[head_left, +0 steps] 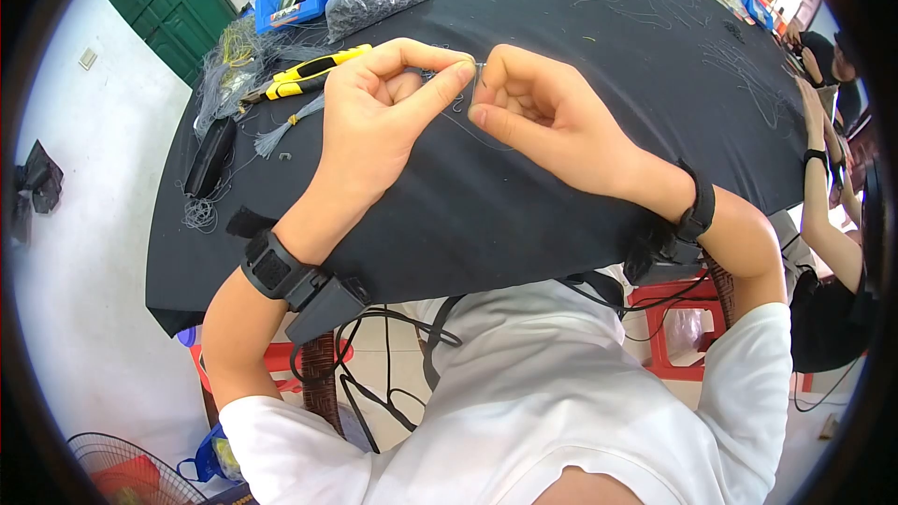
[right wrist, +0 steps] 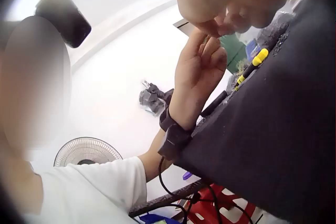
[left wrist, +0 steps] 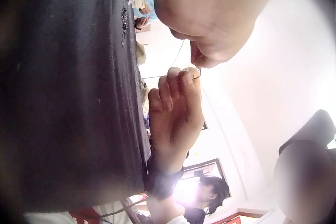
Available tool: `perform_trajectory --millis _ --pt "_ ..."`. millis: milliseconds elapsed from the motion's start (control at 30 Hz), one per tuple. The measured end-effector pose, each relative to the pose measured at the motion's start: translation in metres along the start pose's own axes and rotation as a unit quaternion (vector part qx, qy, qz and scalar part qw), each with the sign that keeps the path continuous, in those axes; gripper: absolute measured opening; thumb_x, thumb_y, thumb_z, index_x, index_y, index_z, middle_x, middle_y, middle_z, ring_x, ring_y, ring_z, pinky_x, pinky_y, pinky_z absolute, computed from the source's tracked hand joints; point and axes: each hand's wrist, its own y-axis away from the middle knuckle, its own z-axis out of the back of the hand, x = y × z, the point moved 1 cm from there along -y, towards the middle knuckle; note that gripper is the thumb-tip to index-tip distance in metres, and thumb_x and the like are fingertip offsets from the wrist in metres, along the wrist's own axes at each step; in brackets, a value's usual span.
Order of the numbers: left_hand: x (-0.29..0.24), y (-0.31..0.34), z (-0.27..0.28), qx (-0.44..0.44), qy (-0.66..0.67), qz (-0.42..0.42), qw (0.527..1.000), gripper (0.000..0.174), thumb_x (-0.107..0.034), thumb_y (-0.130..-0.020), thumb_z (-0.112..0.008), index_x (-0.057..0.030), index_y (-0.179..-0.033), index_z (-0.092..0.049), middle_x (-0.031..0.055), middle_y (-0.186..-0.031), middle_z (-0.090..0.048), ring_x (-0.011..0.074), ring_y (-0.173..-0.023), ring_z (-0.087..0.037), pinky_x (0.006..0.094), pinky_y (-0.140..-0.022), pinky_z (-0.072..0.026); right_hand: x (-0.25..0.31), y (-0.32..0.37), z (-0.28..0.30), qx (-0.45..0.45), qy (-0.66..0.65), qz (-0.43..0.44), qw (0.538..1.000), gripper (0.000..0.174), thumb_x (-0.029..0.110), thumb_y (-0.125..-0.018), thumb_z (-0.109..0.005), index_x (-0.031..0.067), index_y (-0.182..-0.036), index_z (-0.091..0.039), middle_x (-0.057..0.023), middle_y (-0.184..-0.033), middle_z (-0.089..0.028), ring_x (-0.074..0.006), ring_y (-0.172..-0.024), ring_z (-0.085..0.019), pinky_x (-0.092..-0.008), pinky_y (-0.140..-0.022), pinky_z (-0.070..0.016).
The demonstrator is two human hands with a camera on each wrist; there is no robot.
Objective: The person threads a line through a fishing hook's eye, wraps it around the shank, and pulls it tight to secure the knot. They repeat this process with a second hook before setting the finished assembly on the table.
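My left hand (head_left: 379, 108) is raised above the black-covered table, thumb and forefinger pinching a small fish hook (left wrist: 198, 75) at its upper end. Close beside it, my right hand (head_left: 552, 112) has its fingers curled, with its thumb and forefinger tips right at the hook. Thin fishing line (left wrist: 178, 51) runs to the right hand's curled fingers in the left wrist view. The left hand's fingertips cover part of the hook. Seen from the right wrist, the hands overlap and hide it. Below them on the cloth lies another hook (head_left: 457, 104).
Yellow-and-black pliers (head_left: 304, 73), a tied line bundle (head_left: 285, 127) and a black case (head_left: 210, 157) lie at the left. Behind are a blue box (head_left: 281, 11) and a plastic bag of small dark pieces (head_left: 374, 5). Loose lines (head_left: 636, 0) spread at the back right; other people sit beyond.
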Motion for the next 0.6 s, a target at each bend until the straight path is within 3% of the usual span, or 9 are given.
perform_trajectory --millis 100,200,300,433,600 --pt "-0.002 0.000 0.000 -0.001 -0.015 0.001 1.000 0.009 -0.005 -0.080 -0.066 0.0004 -0.087 -0.066 -0.0127 -0.054 -0.037 -0.0038 -0.048 -0.024 0.0168 -0.043 -0.0160 0.019 0.004 0.001 -0.005 0.177 0.052 0.983 0.007 0.005 -0.086 -0.057 0.0034 -0.083 -0.051 0.0040 -0.070 -0.047 -0.0005 -0.059 -0.040 -0.0178 -0.051 -0.0337" --pt "-0.001 0.001 0.001 0.014 -0.045 -0.001 0.999 0.009 -0.005 -0.079 -0.067 -0.0006 -0.087 -0.067 -0.0131 -0.053 -0.036 -0.0036 -0.047 -0.023 0.0175 -0.043 -0.0148 0.030 0.003 0.001 -0.025 0.254 0.128 0.958 0.007 0.005 -0.082 -0.057 0.0036 -0.081 -0.050 -0.0033 -0.062 -0.046 -0.0103 -0.052 -0.043 -0.0252 -0.046 -0.0335" --pt "-0.004 0.003 -0.001 0.044 -0.097 -0.013 0.994 0.009 -0.006 -0.078 -0.068 -0.0014 -0.086 -0.067 -0.0130 -0.052 -0.035 -0.0031 -0.046 -0.021 0.0180 -0.043 -0.0140 0.033 -0.001 0.006 -0.051 0.311 0.199 0.928 0.006 0.005 -0.081 -0.057 0.0040 -0.082 -0.051 -0.0048 -0.062 -0.047 -0.0132 -0.051 -0.043 -0.0258 -0.046 -0.0341" --pt "-0.004 0.003 -0.002 0.076 -0.118 -0.057 0.988 0.010 -0.006 -0.077 -0.069 -0.0012 -0.085 -0.067 -0.0121 -0.052 -0.036 -0.0025 -0.047 -0.021 0.0183 -0.043 -0.0142 0.036 -0.007 0.019 -0.057 0.298 0.187 0.934 0.006 0.006 -0.081 -0.058 0.0037 -0.083 -0.053 -0.0034 -0.064 -0.047 -0.0096 -0.052 -0.041 -0.0238 -0.047 -0.0336" --pt "-0.007 0.003 -0.004 0.084 -0.096 -0.067 0.990 0.009 -0.003 -0.076 -0.068 -0.0006 -0.085 -0.067 -0.0097 -0.059 -0.047 -0.0026 -0.049 -0.023 0.0177 -0.043 -0.0160 0.025 -0.013 0.028 -0.044 0.263 0.173 0.948 0.006 0.008 -0.083 -0.058 0.0037 -0.084 -0.054 0.0011 -0.066 -0.047 -0.0057 -0.057 -0.040 -0.0210 -0.051 -0.0333"
